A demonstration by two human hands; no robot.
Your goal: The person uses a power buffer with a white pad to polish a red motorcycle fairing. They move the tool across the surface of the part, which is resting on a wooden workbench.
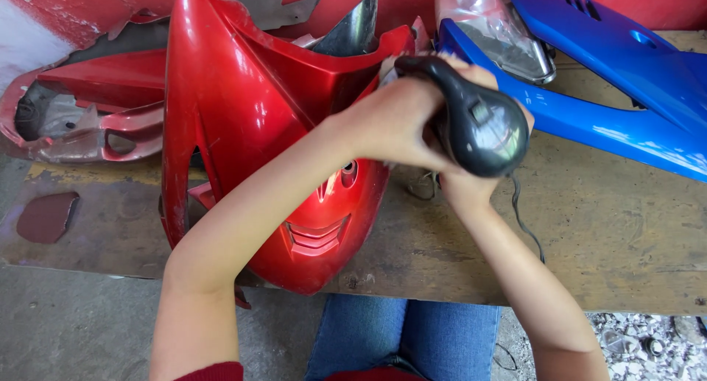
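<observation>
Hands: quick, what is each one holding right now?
Left hand: closed around the black power tool, over the red fairing panel.
Right hand: grips the same tool from below; fingers mostly hidden.

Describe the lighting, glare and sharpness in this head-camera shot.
Head view: soft daylight, with bright glare streaks on the glossy red fairing and the blue fairing; the black power tool, gripped by the left hand and right hand, shows a small sheen; only faint shadows on the wooden bench; mostly sharp, with slight wide-angle bending at the edges.
</observation>
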